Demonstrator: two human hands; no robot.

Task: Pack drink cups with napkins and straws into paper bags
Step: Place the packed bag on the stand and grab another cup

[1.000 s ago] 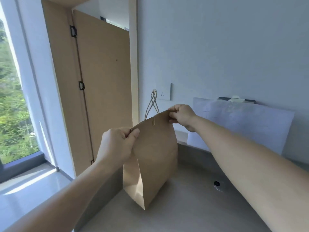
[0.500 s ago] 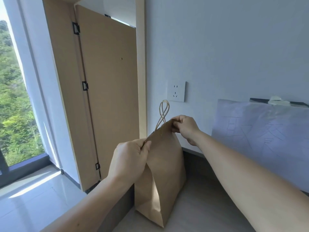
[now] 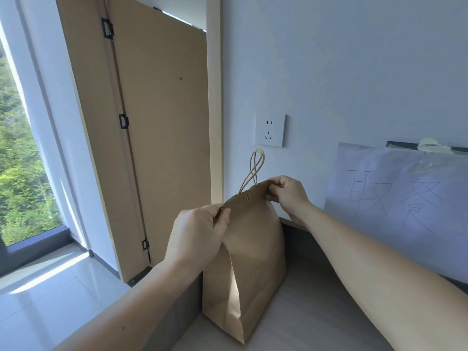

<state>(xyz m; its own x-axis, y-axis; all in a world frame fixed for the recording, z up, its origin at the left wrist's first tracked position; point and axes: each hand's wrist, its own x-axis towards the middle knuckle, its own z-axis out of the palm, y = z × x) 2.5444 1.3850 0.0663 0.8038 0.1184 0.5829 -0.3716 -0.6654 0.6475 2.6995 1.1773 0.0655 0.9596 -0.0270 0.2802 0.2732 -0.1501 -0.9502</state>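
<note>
Bright daylight floods in from the window [image 3: 22,153] at left — sharp focus, edges bowed by wide-angle distortion.

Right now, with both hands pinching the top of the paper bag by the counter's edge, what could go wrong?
1. The paper bag stands right at the left edge of the counter; a nudge from the left hand could tip it off.
2. The left hand and right hand pinch only the thin top rim, not the twine handles; lifting that way may tear the paper.
3. The contents are hidden, so any cup inside might tilt unnoticed.
</note>
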